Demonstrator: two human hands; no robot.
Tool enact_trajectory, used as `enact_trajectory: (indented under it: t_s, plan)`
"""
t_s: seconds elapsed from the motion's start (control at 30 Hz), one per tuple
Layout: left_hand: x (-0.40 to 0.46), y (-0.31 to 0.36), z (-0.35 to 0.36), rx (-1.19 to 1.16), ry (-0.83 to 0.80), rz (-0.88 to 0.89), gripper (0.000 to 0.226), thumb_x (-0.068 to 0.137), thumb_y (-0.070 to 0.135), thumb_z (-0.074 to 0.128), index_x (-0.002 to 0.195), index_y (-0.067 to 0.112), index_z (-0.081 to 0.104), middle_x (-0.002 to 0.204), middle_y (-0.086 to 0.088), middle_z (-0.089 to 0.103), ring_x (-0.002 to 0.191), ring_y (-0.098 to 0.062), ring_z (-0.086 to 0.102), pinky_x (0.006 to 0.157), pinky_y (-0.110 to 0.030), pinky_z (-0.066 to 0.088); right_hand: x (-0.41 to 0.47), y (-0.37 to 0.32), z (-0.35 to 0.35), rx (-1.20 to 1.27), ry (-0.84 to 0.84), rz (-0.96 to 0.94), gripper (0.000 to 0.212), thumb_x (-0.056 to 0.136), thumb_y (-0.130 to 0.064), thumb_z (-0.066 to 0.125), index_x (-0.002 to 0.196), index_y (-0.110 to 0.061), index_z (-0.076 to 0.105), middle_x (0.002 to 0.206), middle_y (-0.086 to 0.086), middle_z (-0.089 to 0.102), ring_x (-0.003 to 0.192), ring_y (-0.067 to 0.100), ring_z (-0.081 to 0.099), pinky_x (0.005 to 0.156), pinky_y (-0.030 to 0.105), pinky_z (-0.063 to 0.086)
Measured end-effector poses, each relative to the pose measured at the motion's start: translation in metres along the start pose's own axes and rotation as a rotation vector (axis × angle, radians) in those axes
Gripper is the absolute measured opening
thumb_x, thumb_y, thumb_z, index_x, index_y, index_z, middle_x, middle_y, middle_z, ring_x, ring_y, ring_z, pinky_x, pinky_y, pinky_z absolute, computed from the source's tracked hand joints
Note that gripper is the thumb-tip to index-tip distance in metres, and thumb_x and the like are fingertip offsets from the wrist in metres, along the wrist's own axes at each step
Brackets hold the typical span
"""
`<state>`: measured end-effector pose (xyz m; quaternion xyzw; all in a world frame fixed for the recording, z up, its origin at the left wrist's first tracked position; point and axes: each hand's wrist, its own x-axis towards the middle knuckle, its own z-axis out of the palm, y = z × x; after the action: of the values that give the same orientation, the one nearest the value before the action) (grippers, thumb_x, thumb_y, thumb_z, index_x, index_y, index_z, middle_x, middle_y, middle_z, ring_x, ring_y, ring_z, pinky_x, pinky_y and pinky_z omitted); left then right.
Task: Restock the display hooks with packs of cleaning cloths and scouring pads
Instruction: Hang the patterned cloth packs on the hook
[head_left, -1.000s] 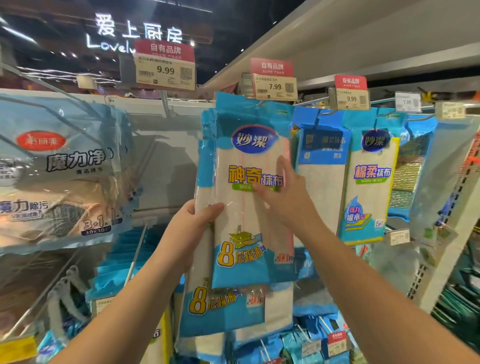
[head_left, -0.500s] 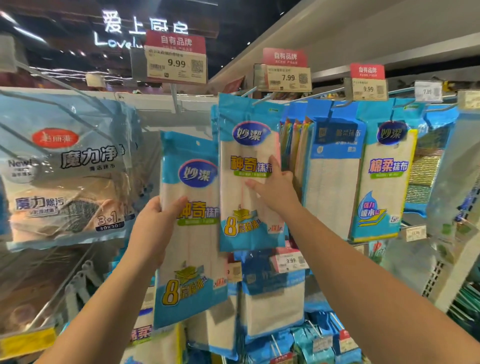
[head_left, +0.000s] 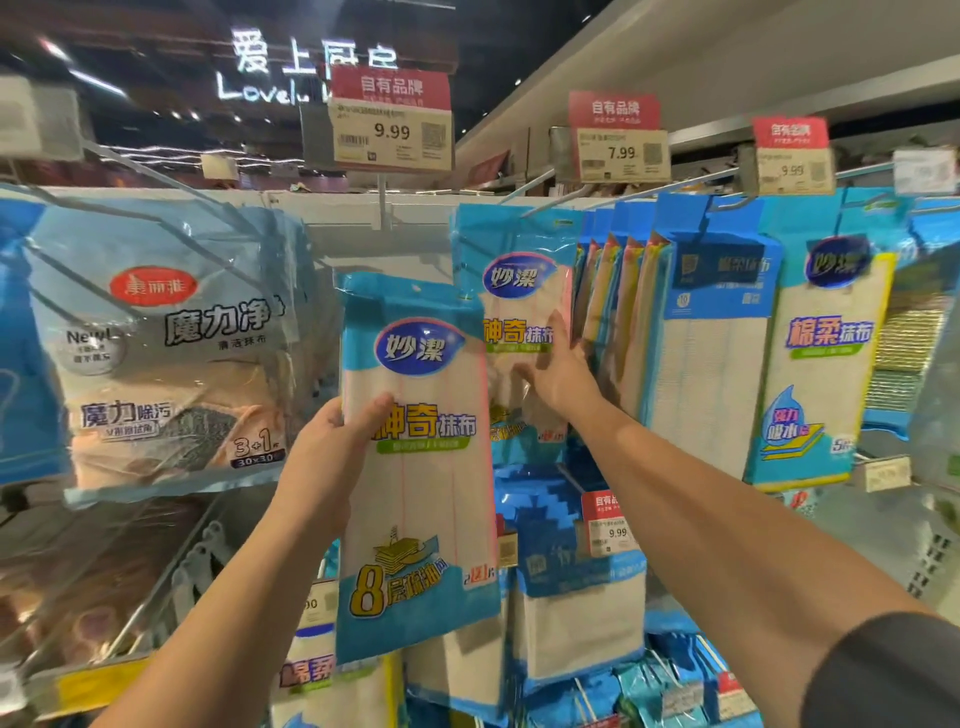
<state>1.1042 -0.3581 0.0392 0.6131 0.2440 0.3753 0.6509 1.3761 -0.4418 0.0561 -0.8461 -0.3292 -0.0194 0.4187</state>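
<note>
My left hand grips a blue-and-white pack of cleaning cloths by its left edge, thumb on the front, upright in front of the display. A matching pack hangs on the hook under the 7.99 tag. My right hand lies with straight fingers against that hanging pack's front. Right of it hang several thinner cloth packs and two wider blue cloth packs. Scouring pads hang at the far right.
A large grey pack hangs at the left on long wire hooks. The hook under the 9.99 tag holds nothing visible. More blue packs fill the lower rows. Bare wire hooks stick out at lower left.
My left hand has lifted its pack up and to the right, closer to the hanging one. My right hand stays on the hung pack, fingers now spread flatter near its right edge.
</note>
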Motion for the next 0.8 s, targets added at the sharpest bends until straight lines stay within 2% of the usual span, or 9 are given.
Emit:
enact_trajectory:
  t_s: [0.1,0.17,0.27,0.33,0.4,0.47,0.6,0.63,0.8]
  plan:
    - [-0.004,0.001,0.007,-0.018,-0.058,0.02,0.028,0.096,0.036,0.065,0.116,0.016,0.064,0.101,-0.009,0.077,0.094,-0.032,0.074,0.088,-0.061,0.057,-0.008,-0.004,-0.009,-0.043,-0.007,0.017,0.077,0.101,-0.037,0.051,0.159,-0.027,0.002,0.164,0.02,0.002,0.143,0.039,0.032,0.117,0.043,0.025]
    - [-0.006,0.002,0.012,-0.029,-0.086,0.034,0.028,0.096,0.035,0.064,0.117,0.016,0.064,0.102,-0.009,0.077,0.093,-0.031,0.074,0.088,-0.061,0.057,-0.023,-0.012,-0.026,0.001,0.01,-0.045,0.064,0.103,-0.036,0.045,0.158,-0.019,0.019,0.162,0.013,0.016,0.143,0.03,0.031,0.115,0.04,0.027]
    - [-0.009,0.006,0.023,-0.01,-0.128,0.063,0.028,0.095,0.039,0.064,0.117,0.021,0.064,0.104,-0.005,0.077,0.095,-0.029,0.075,0.089,-0.06,0.057,-0.048,-0.031,-0.069,0.276,0.127,-0.178,0.039,0.101,-0.048,0.046,0.132,-0.025,0.053,0.131,-0.001,0.058,0.116,0.012,0.055,0.105,0.038,0.044]
    - [-0.012,0.01,0.032,-0.007,-0.158,0.091,0.028,0.094,0.041,0.063,0.115,0.023,0.063,0.103,-0.003,0.078,0.094,-0.026,0.075,0.089,-0.059,0.057,-0.059,-0.043,-0.102,0.373,0.226,-0.256,0.02,0.101,-0.045,0.048,0.11,-0.03,0.056,0.106,-0.011,0.063,0.098,0.006,0.06,0.092,0.033,0.05]
    - [-0.016,0.014,0.042,-0.01,-0.209,0.116,0.032,0.091,0.045,0.063,0.116,0.024,0.064,0.105,-0.003,0.077,0.096,-0.026,0.075,0.09,-0.059,0.057,-0.066,-0.053,-0.129,0.342,0.315,-0.366,0.008,0.101,-0.033,0.053,0.108,-0.03,0.056,0.105,-0.015,0.059,0.091,-0.005,0.056,0.081,0.015,0.044]
    - [-0.019,0.016,0.054,-0.024,-0.24,0.131,0.037,0.085,0.047,0.065,0.115,0.025,0.065,0.105,-0.003,0.078,0.095,-0.026,0.075,0.088,-0.058,0.057,-0.069,-0.059,-0.148,0.292,0.357,-0.479,0.019,0.099,-0.024,0.055,0.116,-0.032,0.054,0.116,-0.014,0.055,0.097,-0.007,0.054,0.08,0.01,0.041]
    - [-0.019,0.018,0.074,-0.045,-0.264,0.157,0.029,0.09,0.042,0.068,0.113,0.024,0.065,0.102,-0.004,0.078,0.092,-0.028,0.075,0.084,-0.053,0.06,-0.072,-0.062,-0.171,0.118,0.371,-0.626,0.035,0.096,-0.024,0.054,0.13,-0.029,0.053,0.129,-0.024,0.044,0.127,0.008,0.047,0.107,0.038,0.043]
    - [-0.019,0.018,0.079,-0.04,-0.268,0.161,0.03,0.09,0.043,0.072,0.113,0.025,0.065,0.103,-0.004,0.078,0.092,-0.029,0.075,0.085,-0.055,0.059,-0.073,-0.064,-0.176,0.065,0.368,-0.639,0.038,0.097,-0.024,0.054,0.134,-0.025,0.053,0.134,-0.021,0.042,0.131,0.008,0.042,0.11,0.039,0.04]
    - [-0.015,0.024,0.098,-0.057,-0.295,0.193,0.034,0.086,0.043,0.075,0.112,0.024,0.066,0.105,-0.006,0.077,0.094,-0.031,0.075,0.09,-0.061,0.056,-0.073,-0.075,-0.193,-0.091,0.34,-0.664,0.04,0.1,-0.019,0.053,0.14,-0.019,0.049,0.148,-0.008,0.042,0.133,0.005,0.034,0.11,0.02,0.027]
